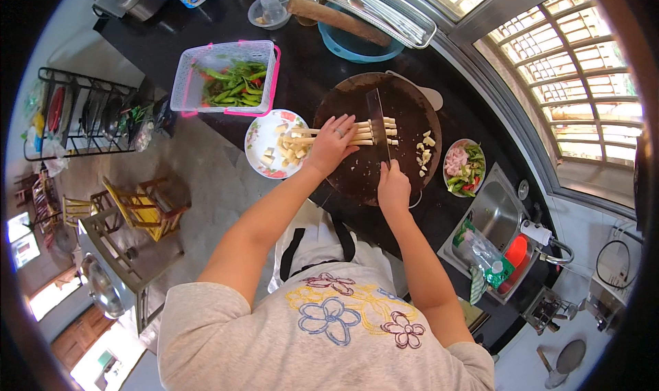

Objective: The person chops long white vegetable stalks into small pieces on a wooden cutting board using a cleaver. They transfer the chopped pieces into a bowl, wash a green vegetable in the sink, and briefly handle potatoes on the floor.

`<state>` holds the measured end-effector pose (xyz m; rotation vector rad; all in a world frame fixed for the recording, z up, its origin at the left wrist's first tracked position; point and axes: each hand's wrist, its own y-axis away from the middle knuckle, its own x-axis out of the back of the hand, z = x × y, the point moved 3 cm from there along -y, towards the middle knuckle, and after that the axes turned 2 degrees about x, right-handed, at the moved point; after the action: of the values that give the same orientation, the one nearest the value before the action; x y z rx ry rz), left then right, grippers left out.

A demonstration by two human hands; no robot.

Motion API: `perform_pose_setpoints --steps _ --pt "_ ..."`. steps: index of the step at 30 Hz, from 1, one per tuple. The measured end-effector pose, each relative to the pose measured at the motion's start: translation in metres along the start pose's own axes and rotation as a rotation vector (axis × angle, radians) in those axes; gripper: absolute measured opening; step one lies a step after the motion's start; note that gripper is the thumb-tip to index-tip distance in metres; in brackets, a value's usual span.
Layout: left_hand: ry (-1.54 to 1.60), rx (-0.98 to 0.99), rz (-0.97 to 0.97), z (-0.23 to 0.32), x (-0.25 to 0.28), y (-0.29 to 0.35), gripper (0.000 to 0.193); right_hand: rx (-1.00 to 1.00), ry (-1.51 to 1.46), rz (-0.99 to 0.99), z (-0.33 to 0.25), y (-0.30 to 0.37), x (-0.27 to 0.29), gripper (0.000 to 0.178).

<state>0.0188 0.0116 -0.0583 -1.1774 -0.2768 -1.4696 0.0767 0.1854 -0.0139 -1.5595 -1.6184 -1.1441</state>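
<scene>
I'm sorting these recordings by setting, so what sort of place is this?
Most likely a home kitchen: a metal sink is set into the dark counter, and the right hand holds a knife at a round chopping board.

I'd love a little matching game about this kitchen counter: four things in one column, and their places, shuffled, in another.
1. Broad metal cleaver
2. Long pale vegetable sticks
3. Whole green and red peppers
4. Small pale chopped pieces

A. In the translucent plastic basket with pink trim
B. Near the right edge of the round dark board
C. Handle in the right hand
D. Under the left hand

Pairs: 1-C, 2-D, 3-A, 4-B
</scene>
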Motion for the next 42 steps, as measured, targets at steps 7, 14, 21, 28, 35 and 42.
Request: perform_pose_setpoints --steps 7,14,21,28,35,42 --pt "0.062 0.086 0.005 -0.012 -0.003 0.02 0.047 0.031 0.032 -0.109 -0.014 0.011 -0.006 0.025" --pt "0.143 0.045 0.059 -0.013 -0.007 0.023 0.044 -0.004 0.08 -0.138 -0.019 -0.002 -0.021 0.023" --pt "0.108 0.049 0.015 -0.017 -0.003 0.019 0.044 0.001 0.045 -0.093 -0.019 -0.006 -0.023 0.023" --pt "0.108 0.003 -0.044 -0.029 0.014 0.025 0.042 -0.009 0.002 -0.102 -0.04 0.016 -0.003 0.025" --pt "0.211 -0.054 0.008 -0.043 0.008 0.033 0.035 -0.042 0.06 -0.136 -0.046 0.012 -0.027 0.024" --pt "0.189 -0.042 0.018 -0.039 0.012 0.029 0.033 -0.028 -0.004 -0.045 -0.041 0.001 -0.04 0.024"
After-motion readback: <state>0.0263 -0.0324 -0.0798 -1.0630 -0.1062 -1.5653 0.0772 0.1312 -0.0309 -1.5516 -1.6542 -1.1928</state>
